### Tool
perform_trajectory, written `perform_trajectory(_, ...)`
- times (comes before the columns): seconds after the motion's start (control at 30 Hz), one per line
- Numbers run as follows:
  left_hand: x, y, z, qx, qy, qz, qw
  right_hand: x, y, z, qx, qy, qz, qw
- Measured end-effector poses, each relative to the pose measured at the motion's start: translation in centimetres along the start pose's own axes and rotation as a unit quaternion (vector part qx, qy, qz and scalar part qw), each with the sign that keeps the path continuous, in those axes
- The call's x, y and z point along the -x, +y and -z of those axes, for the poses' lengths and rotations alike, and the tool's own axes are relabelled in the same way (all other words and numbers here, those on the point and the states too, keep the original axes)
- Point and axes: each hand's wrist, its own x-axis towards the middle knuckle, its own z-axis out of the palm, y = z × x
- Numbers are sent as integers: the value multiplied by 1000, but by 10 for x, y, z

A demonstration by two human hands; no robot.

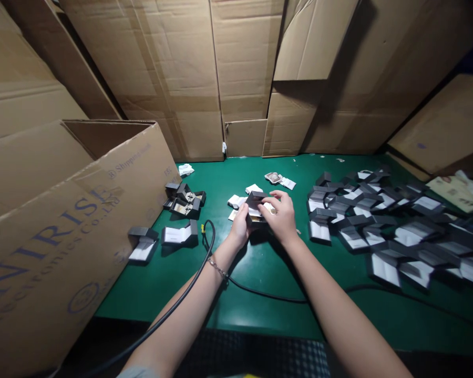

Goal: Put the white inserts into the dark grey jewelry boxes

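Note:
Both my hands meet over the middle of the green table (260, 273) on one small dark hinged box (255, 200) with a pale lining. My left hand (240, 226) grips its left side, fingers curled round it. My right hand (283, 216) covers its right side and top, fingers bent over it. A few white paper slips (236, 200) lie right under and behind the box. A bracelet sits on my left wrist.
A heap of several open dark boxes (394, 231) fills the right of the table. A few more boxes (179, 234) lie at the left beside a big tilted cardboard carton (63, 220). A black cable (260, 294) crosses the table. Cardboard sheets wall the back.

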Motion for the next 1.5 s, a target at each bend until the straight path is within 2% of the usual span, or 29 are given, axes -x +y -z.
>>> perform_trajectory(0.1, -4, -4, 5, -30, -21, -37, 999, -2, 1, 3, 80, -62, 57, 993)
perform_trajectory(0.2, -9, -9, 9, -54, -29, -63, 996, -2, -1, 5, 126, -99, 72, 985)
perform_trajectory(0.47, -13, -11, 10, -74, -20, -92, 993, 2, -4, 0, 155, -105, 57, 981)
perform_trajectory(0.57, -10, -9, 7, -64, -15, -90, 994, 2, -3, 0, 133, -109, 46, 984)
perform_trajectory(0.67, -6, -6, 5, -32, -13, -55, 998, 1, -3, 0, 72, -91, 32, 993)
perform_trajectory(0.73, -4, -4, 3, -7, -10, -18, 1000, -1, -4, 0, 12, -60, -6, 998)
perform_trajectory(0.83, 0, 0, 2, 4, -15, 14, 1000, -3, -4, -3, -97, -28, -145, 984)
perform_trajectory(0.9, 3, 2, 0, -10, -33, 14, 999, -5, -3, -6, -183, -61, -239, 952)
perform_trajectory(1.0, 7, 4, -2, -56, -82, 7, 995, -7, 0, -9, -254, -141, -285, 913)
perform_trajectory(1.1, 8, 4, -2, -105, -107, 0, 989, -8, 2, -7, -243, -141, -268, 921)
perform_trajectory(1.23, 4, 3, 0, -161, -93, -59, 981, -4, 1, -3, -158, -127, -223, 953)
perform_trajectory(1.33, 2, 4, 2, -202, -84, -80, 972, -1, -1, -1, -86, -139, -160, 974)
perform_trajectory(1.5, -1, 9, 3, -225, -51, -86, 969, 0, -2, 0, -36, -156, -85, 983)
